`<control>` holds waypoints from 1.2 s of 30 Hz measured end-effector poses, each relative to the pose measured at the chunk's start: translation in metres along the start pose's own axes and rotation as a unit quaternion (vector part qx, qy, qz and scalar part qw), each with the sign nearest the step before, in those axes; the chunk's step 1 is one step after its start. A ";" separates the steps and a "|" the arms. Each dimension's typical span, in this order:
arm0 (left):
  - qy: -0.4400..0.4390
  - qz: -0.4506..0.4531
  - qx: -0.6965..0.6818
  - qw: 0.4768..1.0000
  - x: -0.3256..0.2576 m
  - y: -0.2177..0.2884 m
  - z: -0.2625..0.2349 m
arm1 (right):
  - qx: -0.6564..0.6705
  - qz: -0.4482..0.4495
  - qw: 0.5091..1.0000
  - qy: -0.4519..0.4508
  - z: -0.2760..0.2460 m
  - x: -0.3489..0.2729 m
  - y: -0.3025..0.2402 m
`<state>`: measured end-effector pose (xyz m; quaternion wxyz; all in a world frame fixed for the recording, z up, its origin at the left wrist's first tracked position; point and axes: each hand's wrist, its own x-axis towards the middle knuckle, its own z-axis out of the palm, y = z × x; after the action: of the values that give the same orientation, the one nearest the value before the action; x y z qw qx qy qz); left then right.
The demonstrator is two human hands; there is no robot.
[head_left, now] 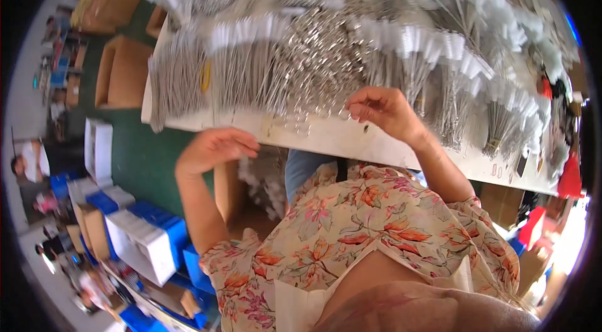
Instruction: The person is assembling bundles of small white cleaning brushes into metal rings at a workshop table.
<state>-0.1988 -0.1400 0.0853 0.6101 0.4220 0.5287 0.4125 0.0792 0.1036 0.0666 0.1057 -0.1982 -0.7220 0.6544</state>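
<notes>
My left hand (221, 145) is raised off the table's near edge, above a cardboard box (229, 197) holding white-ended pieces (268, 191). Its fingers stretch to the right, slightly blurred, and I see nothing held in them. At the front of a heap of small shiny metal pieces (326, 50), my right hand (385, 112) is closed, thumb and fingertips together. Whatever lies between those fingertips is too small to make out. Bundles of thin wire stems with white ends (244, 62), which look like wire brushes, lie beside the heap.
The white table (326, 141) carries more bundles behind and to the right. A yellow loop (205, 75) lies among the left stems. Cardboard boxes (124, 72) stand on the green floor left of the table, with blue and white bins (147, 241) nearer. Other people are farther left.
</notes>
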 end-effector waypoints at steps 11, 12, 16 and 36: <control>0.355 0.063 0.366 0.858 0.222 0.145 -0.219 | -0.094 -0.058 0.978 0.179 -0.125 -0.005 -0.052; 0.377 0.009 0.486 0.789 0.240 0.137 -0.234 | -0.113 -0.051 0.973 0.193 -0.137 -0.002 -0.051; 0.426 -0.061 0.635 0.641 0.272 0.115 -0.231 | -0.210 -0.029 0.952 0.221 -0.174 0.008 -0.055; 0.361 0.055 0.454 0.813 0.297 0.147 -0.128 | -0.230 -0.148 0.808 0.522 -0.215 0.153 -0.074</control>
<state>-0.3048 0.1966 0.1256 0.0910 0.5003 0.8138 0.2812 0.0196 0.3575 0.1490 0.5139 -0.4190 -0.7079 0.2435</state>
